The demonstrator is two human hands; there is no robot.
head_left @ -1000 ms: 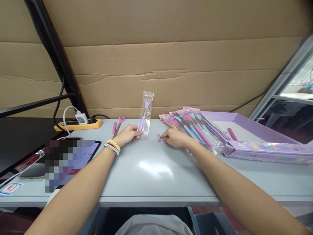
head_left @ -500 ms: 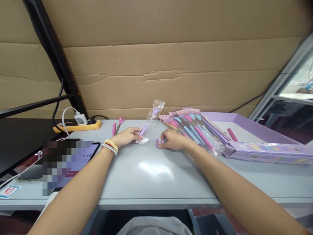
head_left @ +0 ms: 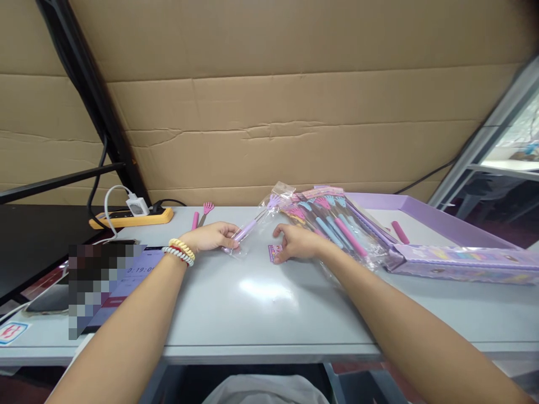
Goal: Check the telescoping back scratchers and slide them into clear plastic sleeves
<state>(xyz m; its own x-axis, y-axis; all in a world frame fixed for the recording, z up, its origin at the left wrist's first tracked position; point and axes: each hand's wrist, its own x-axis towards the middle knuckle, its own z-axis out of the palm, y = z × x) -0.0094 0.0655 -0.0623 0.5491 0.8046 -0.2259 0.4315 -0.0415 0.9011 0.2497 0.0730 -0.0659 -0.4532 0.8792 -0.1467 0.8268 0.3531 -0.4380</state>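
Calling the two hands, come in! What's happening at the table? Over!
Left hand: gripping bagged purple scratcher, tilted. Right hand: thumb at small purple card. Pile of bagged scratchers close beside right hand.

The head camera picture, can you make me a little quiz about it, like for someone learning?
1. True or false: the right hand holds the bagged purple scratcher.

2. Which of these is nearest the right thumb?
A) the power strip
B) a small printed card
C) the phone

3. What colour is the loose handle in the open purple box?

Key:
1. False, the left hand holds it.
2. B
3. Pink
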